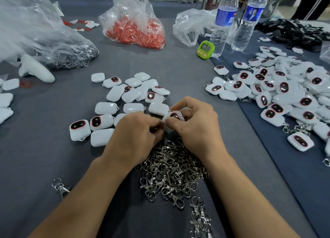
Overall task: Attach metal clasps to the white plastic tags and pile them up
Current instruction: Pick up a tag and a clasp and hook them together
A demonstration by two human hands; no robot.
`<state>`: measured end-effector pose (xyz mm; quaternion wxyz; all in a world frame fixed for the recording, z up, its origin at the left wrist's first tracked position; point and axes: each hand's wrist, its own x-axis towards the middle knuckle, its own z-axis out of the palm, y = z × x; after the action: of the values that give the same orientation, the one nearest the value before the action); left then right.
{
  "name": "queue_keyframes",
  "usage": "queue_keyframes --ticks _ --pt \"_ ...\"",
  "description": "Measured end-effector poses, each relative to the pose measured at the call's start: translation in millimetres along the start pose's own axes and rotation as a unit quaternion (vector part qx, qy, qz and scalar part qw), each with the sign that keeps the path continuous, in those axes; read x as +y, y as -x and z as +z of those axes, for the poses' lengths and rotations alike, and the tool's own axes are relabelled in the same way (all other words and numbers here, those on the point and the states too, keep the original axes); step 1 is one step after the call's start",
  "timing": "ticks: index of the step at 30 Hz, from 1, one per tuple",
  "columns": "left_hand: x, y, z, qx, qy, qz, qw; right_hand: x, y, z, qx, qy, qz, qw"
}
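From the head view, my right hand [194, 123] grips one white tag [174, 116], thumb and fingers curled round it, its dark red-rimmed face turned up. My left hand [137, 132] is just beside it, fingers curled in against the tag's near edge (what they pinch, if anything, is hidden, so I cannot tell its grip). Both hands hover over the heap of metal clasps [171, 170] on the grey surface [53, 157]. Loose tags [125, 102] lie scattered just beyond my hands. The pile of tags with clasps [285, 91] spreads on the darker cloth to the right. Farther back stand a green timer [205, 50], two water bottles [225, 21] and a bag of red pieces [134, 27].
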<state>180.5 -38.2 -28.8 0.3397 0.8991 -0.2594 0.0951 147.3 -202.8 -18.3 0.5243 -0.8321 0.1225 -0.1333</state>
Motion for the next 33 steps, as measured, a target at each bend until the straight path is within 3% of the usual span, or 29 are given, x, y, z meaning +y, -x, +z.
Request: queue_keyframes --ticks 33 --pt "6.6 5.2 4.6 0.02 -0.11 0.066 0.992 -2.6 -5.6 -5.2 -0.02 0.067 0.058 0.996"
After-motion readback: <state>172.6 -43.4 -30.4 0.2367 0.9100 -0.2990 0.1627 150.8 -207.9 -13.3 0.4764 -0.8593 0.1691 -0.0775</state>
